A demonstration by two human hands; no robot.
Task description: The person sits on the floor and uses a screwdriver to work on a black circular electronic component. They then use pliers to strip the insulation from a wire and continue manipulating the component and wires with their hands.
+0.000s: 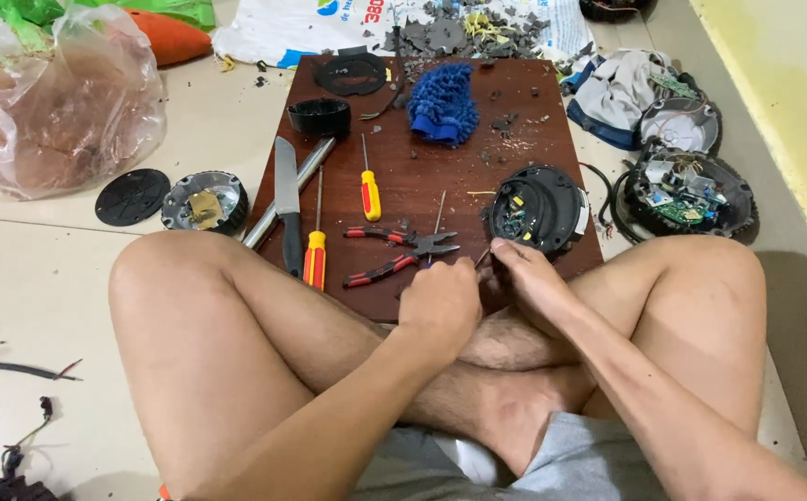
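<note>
The fingers (459, 278) of the left hand (441, 301) are curled in tight and meet the fingertips of the right hand (526, 278) over the near edge of a dark brown wooden board (441, 176); both hands pinch something small between them, too small and too hidden to tell what it is. The hands sit just above the person's crossed bare legs, close beside a round black housing (538, 209) with wires and a small circuit inside, which lies on the board's right side just beyond the right hand. Just ahead of the left hand lie red-handled pliers (402, 252), partly open. Further left on the board are two screwdrivers with yellow and red handles (315, 255) (369, 190), a knife (287, 199) and a metal tube (292, 190). A blue fuzzy cloth (442, 102) and a black ring-shaped cap (319, 116) lie at the far end. On the tiled floor to the right sit two more opened round housings (691, 190), and to the left a clear plastic bag (51, 102).
</note>
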